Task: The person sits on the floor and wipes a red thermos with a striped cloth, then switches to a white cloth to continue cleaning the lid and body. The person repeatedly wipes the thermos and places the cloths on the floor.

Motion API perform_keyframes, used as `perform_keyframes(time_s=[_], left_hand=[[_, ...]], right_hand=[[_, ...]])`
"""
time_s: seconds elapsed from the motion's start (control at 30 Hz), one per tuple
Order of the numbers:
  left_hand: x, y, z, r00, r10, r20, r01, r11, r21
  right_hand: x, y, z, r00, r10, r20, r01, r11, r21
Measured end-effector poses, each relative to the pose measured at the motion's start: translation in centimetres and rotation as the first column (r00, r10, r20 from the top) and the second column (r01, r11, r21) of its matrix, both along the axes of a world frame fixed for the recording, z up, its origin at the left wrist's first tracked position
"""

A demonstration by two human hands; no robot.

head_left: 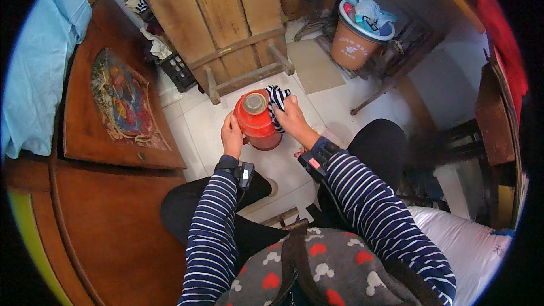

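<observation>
A red thermos flask (258,124) with a dull round metal top stands between my knees, above the pale tiled floor. My left hand (231,135) grips it from the left side, the fingers partly hidden behind it. In my right hand (294,120) is a bunched black-and-white striped cloth (278,95), which lies against the flask's upper right side. Whether the flask's base rests on the floor is hard to tell.
Ahead leans a wooden plank panel with short legs (221,21), beside a black plastic crate (176,70). A brown bucket (355,49) holding plastic bags stands at the far right. Wooden cabinetry (97,221) lines the left; a white sack (459,242) lies at lower right.
</observation>
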State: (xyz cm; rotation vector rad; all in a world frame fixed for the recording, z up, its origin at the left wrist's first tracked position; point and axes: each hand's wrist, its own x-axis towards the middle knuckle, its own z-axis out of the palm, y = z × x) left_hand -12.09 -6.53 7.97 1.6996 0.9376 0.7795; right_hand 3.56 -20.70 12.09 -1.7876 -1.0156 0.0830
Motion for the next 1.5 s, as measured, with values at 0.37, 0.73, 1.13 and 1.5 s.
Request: perform_keyframes(time_s=[0.37,0.73,1.13,1.5], left_hand=[[-0.1,2.6,0.3,0.992,-0.099,-0.082,0.102,0.994,0.035],[0.1,-1.4,2.0,0.856,0.498,-0.143,-0.432,0.838,0.332],[0.1,-6.1,4.5,0.972,0.092,-0.218,-0.002,0.925,0.379],[0.7,-1.8,4.2,0.987,-0.086,-0.135,0.126,0.939,0.319]], right_hand=[[7.0,5.4,-0.8,0.808,0.137,-0.573,-0.347,0.897,-0.275],[3.7,2.8,-3.9,0.904,-0.124,-0.408,-0.014,0.948,-0.319],[2.7,0.4,-1.6,0.877,0.071,-0.474,-0.164,0.974,-0.157],[4.8,3.8,-3.7,0.900,0.143,-0.412,-0.178,0.983,-0.049]])
